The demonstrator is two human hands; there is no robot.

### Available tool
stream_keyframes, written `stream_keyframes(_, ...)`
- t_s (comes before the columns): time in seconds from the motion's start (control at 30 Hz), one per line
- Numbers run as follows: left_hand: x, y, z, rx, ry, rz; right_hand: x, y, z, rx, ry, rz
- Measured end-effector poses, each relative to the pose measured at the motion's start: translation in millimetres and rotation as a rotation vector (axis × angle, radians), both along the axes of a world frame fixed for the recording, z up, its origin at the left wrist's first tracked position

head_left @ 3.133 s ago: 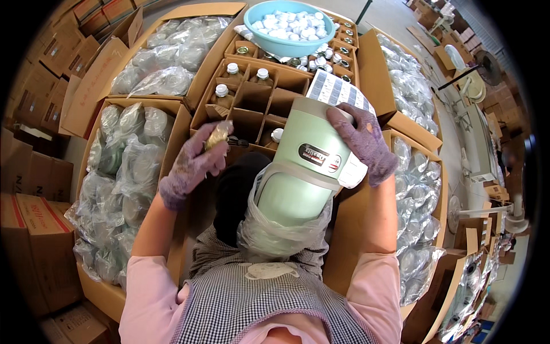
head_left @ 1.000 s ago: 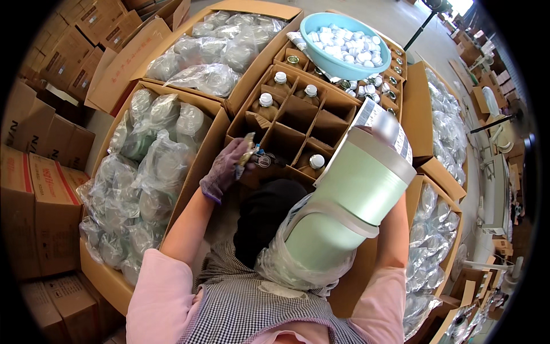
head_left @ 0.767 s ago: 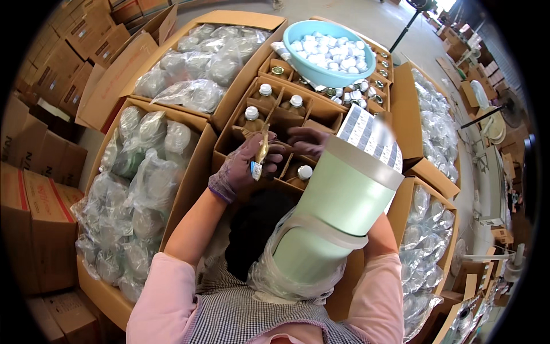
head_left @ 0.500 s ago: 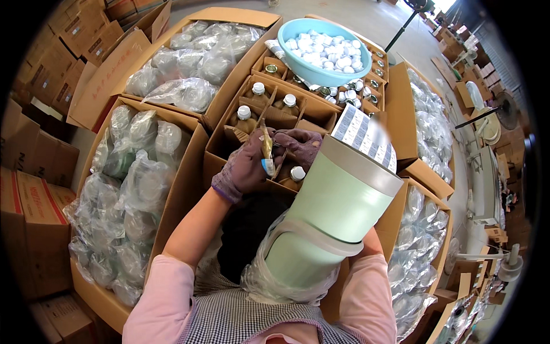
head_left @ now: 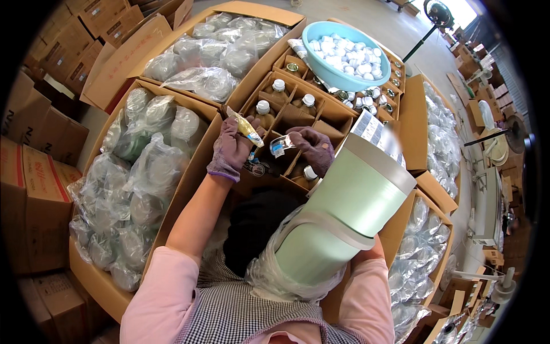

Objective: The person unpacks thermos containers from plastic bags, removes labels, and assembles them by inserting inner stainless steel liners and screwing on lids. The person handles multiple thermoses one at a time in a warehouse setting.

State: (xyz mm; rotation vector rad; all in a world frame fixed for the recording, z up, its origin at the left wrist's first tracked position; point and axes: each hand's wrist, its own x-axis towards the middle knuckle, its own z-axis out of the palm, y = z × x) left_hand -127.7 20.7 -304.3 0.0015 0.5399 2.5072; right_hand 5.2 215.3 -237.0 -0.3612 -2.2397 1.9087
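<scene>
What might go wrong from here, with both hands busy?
The green container leans on the lap with neither hand gripping it, so it might slide or tip.
The small clear packet, pinched by the right hand above the divided carton, could drop into a compartment.

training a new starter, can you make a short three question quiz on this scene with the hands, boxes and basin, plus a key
1. Which hand holds the gold item?
2. True or false: the blue basin holds white caps.
3. What is around the lower part of the green container?
a) brown tape
b) clear plastic
c) red cloth

Key
1. The left hand
2. True
3. b
</scene>
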Motion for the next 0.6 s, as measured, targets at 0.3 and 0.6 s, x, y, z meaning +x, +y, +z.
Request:
stream_keyframes(0.3, 10, -32, -14, -0.173, 0.032, 0.226, -21, -25, -54, 0.367, -0.081, 0.256)
stream_keyframes(0.6, 25, -35, -27, -0.204, 0.095, 0.196, -33, -56, -76, 1.055, -0.321, 0.281)
